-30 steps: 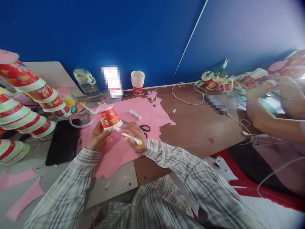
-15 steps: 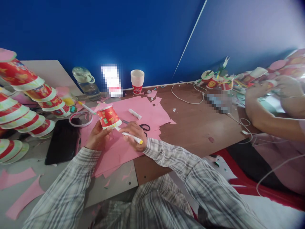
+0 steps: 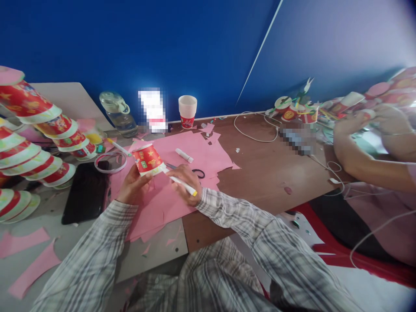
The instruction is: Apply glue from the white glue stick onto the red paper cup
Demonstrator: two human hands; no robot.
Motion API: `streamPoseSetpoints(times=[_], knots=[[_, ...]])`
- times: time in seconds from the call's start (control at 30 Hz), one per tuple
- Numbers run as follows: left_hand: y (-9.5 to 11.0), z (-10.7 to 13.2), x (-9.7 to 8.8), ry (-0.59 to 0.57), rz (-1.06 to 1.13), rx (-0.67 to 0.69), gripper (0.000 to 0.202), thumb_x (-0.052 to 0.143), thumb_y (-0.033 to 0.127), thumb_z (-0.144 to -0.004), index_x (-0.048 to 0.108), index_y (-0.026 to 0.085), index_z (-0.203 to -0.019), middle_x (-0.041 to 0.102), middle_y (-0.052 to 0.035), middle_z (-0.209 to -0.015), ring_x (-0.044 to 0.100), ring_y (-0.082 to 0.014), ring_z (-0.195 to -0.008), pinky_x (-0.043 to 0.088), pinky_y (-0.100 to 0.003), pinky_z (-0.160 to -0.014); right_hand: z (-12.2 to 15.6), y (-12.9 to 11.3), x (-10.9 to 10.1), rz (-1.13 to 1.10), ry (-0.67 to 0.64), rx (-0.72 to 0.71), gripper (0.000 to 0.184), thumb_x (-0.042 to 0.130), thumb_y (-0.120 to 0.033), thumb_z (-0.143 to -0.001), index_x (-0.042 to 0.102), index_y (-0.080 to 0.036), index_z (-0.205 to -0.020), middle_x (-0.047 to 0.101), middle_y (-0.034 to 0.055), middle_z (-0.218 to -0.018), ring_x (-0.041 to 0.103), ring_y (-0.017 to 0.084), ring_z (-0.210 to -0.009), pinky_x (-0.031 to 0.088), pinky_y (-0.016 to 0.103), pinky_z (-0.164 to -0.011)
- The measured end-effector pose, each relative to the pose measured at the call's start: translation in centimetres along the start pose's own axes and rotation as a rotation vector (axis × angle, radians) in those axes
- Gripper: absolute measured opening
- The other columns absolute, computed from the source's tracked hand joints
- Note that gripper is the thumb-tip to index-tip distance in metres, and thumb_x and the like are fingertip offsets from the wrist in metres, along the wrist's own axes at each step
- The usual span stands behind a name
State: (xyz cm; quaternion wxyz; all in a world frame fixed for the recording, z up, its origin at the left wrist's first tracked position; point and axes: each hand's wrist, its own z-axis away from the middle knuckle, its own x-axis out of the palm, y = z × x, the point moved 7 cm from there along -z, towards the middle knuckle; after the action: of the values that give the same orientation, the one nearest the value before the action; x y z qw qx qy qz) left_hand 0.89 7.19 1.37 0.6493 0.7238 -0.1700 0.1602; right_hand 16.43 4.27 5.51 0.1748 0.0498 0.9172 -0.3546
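Note:
My left hand (image 3: pixel 134 184) grips a red paper cup (image 3: pixel 147 158) with gold patterns, tilted with its pale rim toward the lower right. Between the fingers of my right hand (image 3: pixel 185 184) is a white marker (image 3: pixel 182 182) with a yellow end. Its tip meets the cup's rim, though the exact contact is too small to make out. Under both hands lies pink paper (image 3: pixel 208 158). On the paper, a white marker cap or tube (image 3: pixel 184 155) rests beyond my right hand. Dark-handled scissors (image 3: pixel 198 173) are partly hidden behind that hand.
Decorated cups are stacked (image 3: pixel 61 125) at the left, near a black phone (image 3: pixel 85 193) and a tape roll (image 3: pixel 110 162). A water bottle (image 3: pixel 118 113) and a stack of cups (image 3: pixel 187 112) stand by the blue wall. At right, another person's hands (image 3: pixel 354 125) work among cups and cables.
My right hand and the marker have shifted slightly right along the cup's rim. The cup has tilted or turned a little in my left hand.

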Motion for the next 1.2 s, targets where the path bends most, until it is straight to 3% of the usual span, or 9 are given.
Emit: streamPoseSetpoints(times=[0.2,0.37,0.53,0.67,0.83,0.97,1.2], knots=[[-0.1,0.0,0.2,-0.023,-0.034,0.002,0.049,0.067,0.020,-0.060,0.053,0.017,-0.106,0.056,-0.0121,-0.110,0.053,-0.0251,-0.097,0.037,-0.042,-0.085,0.2,0.0,0.4,0.004,0.008,0.001,0.034,0.045,-0.027,-0.086,0.046,-0.017,-0.119,0.062,0.0096,-0.109,0.057,0.022,-0.109,0.047,0.041,-0.100],[-0.6,0.2,0.3,-0.061,-0.054,-0.023,0.057,0.068,0.024,-0.058,0.051,0.017,-0.111,0.052,-0.0139,-0.119,0.047,-0.0284,-0.108,0.032,-0.044,-0.091,0.2,0.3,1.1,-0.010,-0.054,0.015,0.038,0.046,-0.026,-0.086,0.042,-0.016,-0.123,0.058,0.0119,-0.119,0.055,0.022,-0.117,0.046,0.042,-0.106],[-0.4,0.5,1.1,-0.130,0.031,-0.029,0.049,0.061,0.023,-0.065,0.050,0.017,-0.113,0.054,-0.0128,-0.115,0.050,-0.0269,-0.105,0.033,-0.044,-0.090,0.1,0.9,0.9,-0.059,-0.033,0.077,0.036,0.045,-0.026,-0.087,0.043,-0.016,-0.122,0.059,0.0124,-0.118,0.057,0.021,-0.117,0.050,0.039,-0.102],[-0.4,0.3,1.4,-0.165,0.063,-0.061,0.050,0.061,0.022,-0.063,0.051,0.016,-0.112,0.054,-0.0134,-0.115,0.050,-0.0262,-0.103,0.036,-0.042,-0.087,0.0,1.4,0.6,-0.070,-0.007,0.117,0.035,0.044,-0.027,-0.088,0.043,-0.016,-0.122,0.059,0.0122,-0.118,0.059,0.020,-0.115,0.050,0.038,-0.101],[-0.9,0.0,0.2,-0.069,0.031,-0.055,0.049,0.062,0.019,-0.061,0.053,0.016,-0.109,0.057,-0.0114,-0.109,0.053,-0.0238,-0.098,0.039,-0.039,-0.084,-0.1,1.6,0.5,-0.057,-0.003,0.127,0.034,0.043,-0.028,-0.089,0.043,-0.017,-0.122,0.059,0.0111,-0.118,0.059,0.020,-0.114,0.050,0.037,-0.101],[-1.0,0.1,-0.6,0.013,-0.007,-0.055,0.048,0.065,0.020,-0.060,0.054,0.016,-0.106,0.059,-0.0106,-0.105,0.054,-0.0239,-0.096,0.038,-0.039,-0.084,0.1,0.9,0.2,-0.006,0.037,0.041,0.032,0.043,-0.028,-0.088,0.045,-0.019,-0.118,0.062,0.0088,-0.109,0.058,0.021,-0.109,0.049,0.041,-0.101],[-0.3,0.2,0.0,-0.023,-0.090,-0.011,0.046,0.065,0.020,-0.061,0.054,0.014,-0.105,0.058,-0.0123,-0.105,0.052,-0.0276,-0.100,0.035,-0.044,-0.087,0.7,-0.5,1.2,0.070,-0.027,-0.152,0.031,0.045,-0.031,-0.087,0.050,-0.020,-0.115,0.064,0.0062,-0.094,0.057,0.019,-0.097,0.051,0.037,-0.094]])
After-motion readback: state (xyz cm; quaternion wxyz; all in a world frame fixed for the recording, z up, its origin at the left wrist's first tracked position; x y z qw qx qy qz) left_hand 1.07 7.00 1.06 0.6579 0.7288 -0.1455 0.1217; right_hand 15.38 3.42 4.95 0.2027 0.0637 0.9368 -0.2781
